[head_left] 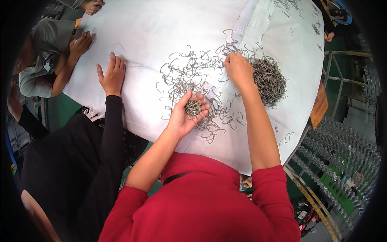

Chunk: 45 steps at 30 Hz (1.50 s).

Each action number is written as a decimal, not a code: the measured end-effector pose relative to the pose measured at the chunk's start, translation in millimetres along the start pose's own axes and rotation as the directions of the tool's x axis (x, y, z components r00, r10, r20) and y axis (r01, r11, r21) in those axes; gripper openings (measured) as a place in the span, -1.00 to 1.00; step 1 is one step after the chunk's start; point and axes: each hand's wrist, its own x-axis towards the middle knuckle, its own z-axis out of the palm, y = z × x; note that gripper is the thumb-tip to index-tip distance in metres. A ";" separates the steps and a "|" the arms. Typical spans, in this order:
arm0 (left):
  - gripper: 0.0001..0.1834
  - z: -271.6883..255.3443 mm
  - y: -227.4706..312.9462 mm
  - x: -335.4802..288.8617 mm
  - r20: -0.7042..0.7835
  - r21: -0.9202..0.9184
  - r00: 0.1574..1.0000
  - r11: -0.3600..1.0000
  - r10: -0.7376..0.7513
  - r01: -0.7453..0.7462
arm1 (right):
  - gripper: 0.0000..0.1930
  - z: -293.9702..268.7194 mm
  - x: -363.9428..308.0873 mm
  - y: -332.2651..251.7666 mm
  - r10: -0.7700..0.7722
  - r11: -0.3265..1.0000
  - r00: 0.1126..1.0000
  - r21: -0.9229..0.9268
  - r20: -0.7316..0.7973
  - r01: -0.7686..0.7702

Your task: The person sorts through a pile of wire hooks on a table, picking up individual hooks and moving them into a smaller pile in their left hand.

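My left hand (182, 115) is palm up with its fingers curled around a small bunch of curved metal wire hooks (193, 107). Beyond and around it, many loose wire hooks (193, 63) lie scattered on the white-covered table (149, 24). My right hand (238, 69) reaches down among the far loose hooks, its fingers closed together and pointing at the surface. What those fingertips pinch, if anything, is hidden. Just right of that wrist sits a dense heap of the same hooks (268, 80).
On the left, a person in black sleeves rests a hand (113, 76) on the table; another person's hand (80, 43) lies farther up the edge. More hooks (288, 5) are at the far right. A metal rail (338, 66) and racks of shiny parts (342, 149) stand beyond the right edge.
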 end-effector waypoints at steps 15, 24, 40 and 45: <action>-0.57 1.8 -0.4 13.4 -0.018 0.009 1.000 1.000 -0.012 0.012 | -0.89 -20.0 -91.1 -33.2 0.013 0.530 0.994 0.842 0.112 -0.101; -0.51 -3.2 10.6 4.8 -0.013 0.223 0.999 0.975 0.030 -0.026 | -0.88 -30.4 -67.8 3.6 0.185 0.896 0.970 0.433 -0.159 -0.100; -0.64 -3.5 8.0 -20.6 -0.066 0.154 0.998 0.988 0.015 -0.005 | -0.89 -25.9 -113.5 -22.6 0.036 0.861 0.999 0.509 -0.022 -0.020; -0.57 -23.5 11.5 -22.8 0.043 0.047 0.998 0.998 -0.052 0.050 | -0.82 -3.7 -106.8 -9.3 0.020 0.985 1.000 0.174 -0.013 -0.018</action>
